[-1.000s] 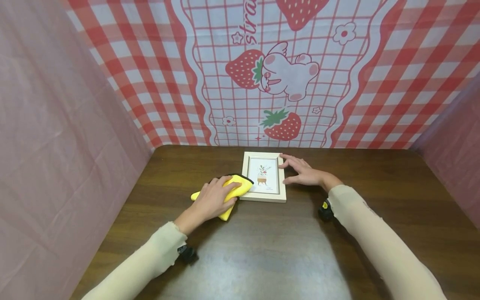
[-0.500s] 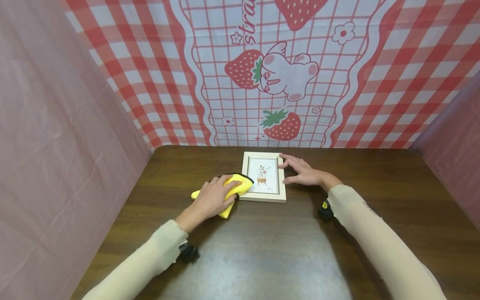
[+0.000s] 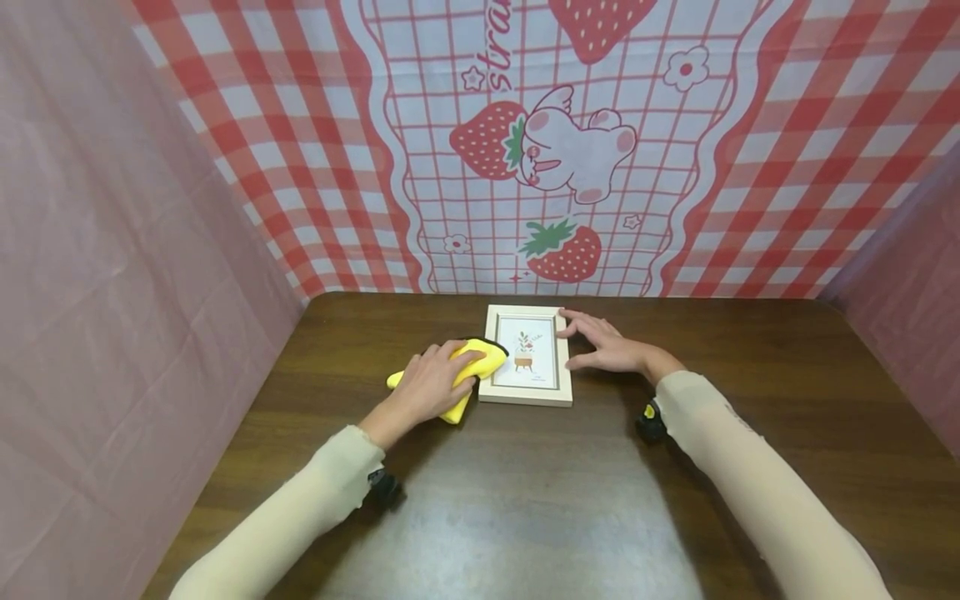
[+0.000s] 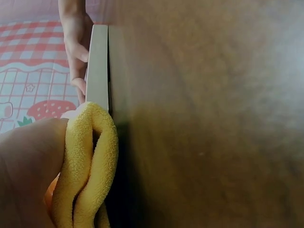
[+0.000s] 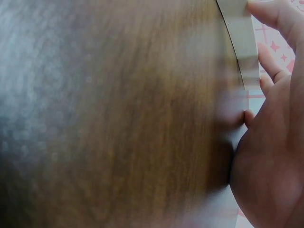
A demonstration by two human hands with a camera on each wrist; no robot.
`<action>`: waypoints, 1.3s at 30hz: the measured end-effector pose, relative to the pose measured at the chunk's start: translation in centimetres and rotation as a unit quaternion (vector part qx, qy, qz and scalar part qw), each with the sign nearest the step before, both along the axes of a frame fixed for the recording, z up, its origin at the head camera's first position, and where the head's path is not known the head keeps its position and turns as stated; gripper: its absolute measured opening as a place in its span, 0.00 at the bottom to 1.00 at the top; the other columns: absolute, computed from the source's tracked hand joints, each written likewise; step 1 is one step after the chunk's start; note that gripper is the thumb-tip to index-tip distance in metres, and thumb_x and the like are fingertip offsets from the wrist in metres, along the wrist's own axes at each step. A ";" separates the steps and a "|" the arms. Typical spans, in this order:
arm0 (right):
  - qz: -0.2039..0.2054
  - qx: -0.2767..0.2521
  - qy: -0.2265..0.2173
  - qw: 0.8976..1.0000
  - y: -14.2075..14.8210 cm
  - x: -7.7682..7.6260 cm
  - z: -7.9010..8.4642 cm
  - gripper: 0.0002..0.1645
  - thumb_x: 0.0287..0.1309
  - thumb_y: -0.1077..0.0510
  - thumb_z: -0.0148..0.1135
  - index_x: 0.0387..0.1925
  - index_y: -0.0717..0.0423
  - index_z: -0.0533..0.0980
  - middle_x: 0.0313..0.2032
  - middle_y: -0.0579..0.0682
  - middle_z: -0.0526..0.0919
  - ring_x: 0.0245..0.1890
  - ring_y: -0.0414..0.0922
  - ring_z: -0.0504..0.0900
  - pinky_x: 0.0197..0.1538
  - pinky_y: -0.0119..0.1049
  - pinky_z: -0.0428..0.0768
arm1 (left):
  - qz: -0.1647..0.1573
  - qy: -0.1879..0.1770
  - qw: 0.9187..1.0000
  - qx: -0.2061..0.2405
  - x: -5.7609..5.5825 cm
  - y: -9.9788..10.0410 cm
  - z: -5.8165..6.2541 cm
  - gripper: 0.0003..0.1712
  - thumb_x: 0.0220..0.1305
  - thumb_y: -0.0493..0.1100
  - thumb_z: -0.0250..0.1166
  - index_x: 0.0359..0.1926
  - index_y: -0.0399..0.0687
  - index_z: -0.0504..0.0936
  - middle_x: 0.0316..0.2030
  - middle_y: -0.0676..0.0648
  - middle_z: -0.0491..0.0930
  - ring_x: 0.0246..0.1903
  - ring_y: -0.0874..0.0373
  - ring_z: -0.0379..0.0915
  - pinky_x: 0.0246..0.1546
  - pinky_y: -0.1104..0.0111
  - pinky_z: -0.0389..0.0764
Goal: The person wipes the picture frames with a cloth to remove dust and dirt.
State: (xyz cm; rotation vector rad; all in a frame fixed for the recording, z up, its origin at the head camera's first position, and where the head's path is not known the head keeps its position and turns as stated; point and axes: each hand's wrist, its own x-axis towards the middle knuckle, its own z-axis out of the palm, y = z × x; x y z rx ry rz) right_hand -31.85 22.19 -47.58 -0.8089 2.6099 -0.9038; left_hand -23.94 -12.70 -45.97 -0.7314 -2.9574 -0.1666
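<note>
A cream picture frame (image 3: 525,397) with a potted-plant print lies face up near the table's back edge. My left hand (image 3: 431,385) grips a folded yellow cloth (image 3: 486,358) with dark edging. The cloth overlaps the frame's left border and the print's lower left. In the left wrist view, the cloth (image 4: 90,161) shows as thick plush folds against the frame's side (image 4: 98,66). My right hand (image 3: 606,343) rests spread at the frame's right border, fingertips on its upper right and the thumb at its side. The right wrist view shows those fingers (image 5: 270,61) along the frame's edge (image 5: 240,33).
The frame and cloth are on a dark brown wooden table (image 3: 525,508). Behind it hangs a red-and-white checked strawberry cloth (image 3: 562,167). Pink fabric (image 3: 135,250) hangs along the left side, and more pink fabric (image 3: 892,275) on the right. Black wrist cameras (image 3: 651,422) hang below the sleeves.
My left hand and the yellow cloth have shifted slightly up and to the right in the head view. The right hand and the picture frame stay in place.
</note>
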 end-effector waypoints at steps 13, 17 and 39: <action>0.000 0.000 -0.008 1.000 -0.2 0.1 0.1 0.30 0.59 0.45 0.69 0.60 0.44 0.72 0.82 0.52 0.45 0.82 0.59 0.41 0.76 0.70 0.32 | 0.025 -0.029 0.999 -0.002 -3.3 0.8 0.6 0.28 0.72 0.58 0.55 0.72 0.70 0.69 0.70 0.46 0.70 0.60 0.44 0.75 0.52 0.48 0.80; -0.003 0.001 -0.011 1.000 -0.2 0.2 0.2 0.30 0.58 0.45 0.70 0.60 0.43 0.72 0.82 0.51 0.45 0.82 0.58 0.41 0.77 0.70 0.31 | 0.028 -0.039 0.999 -0.002 -4.3 1.0 0.8 0.29 0.73 0.58 0.55 0.72 0.69 0.68 0.71 0.46 0.70 0.61 0.43 0.74 0.54 0.48 0.80; -0.005 -0.001 -0.008 1.000 -0.1 0.1 0.1 0.29 0.58 0.46 0.69 0.59 0.45 0.72 0.82 0.53 0.45 0.82 0.60 0.40 0.77 0.70 0.31 | 0.063 -0.078 0.995 -0.002 -8.7 2.2 1.6 0.29 0.74 0.58 0.51 0.74 0.69 0.64 0.72 0.46 0.66 0.66 0.43 0.69 0.61 0.44 0.75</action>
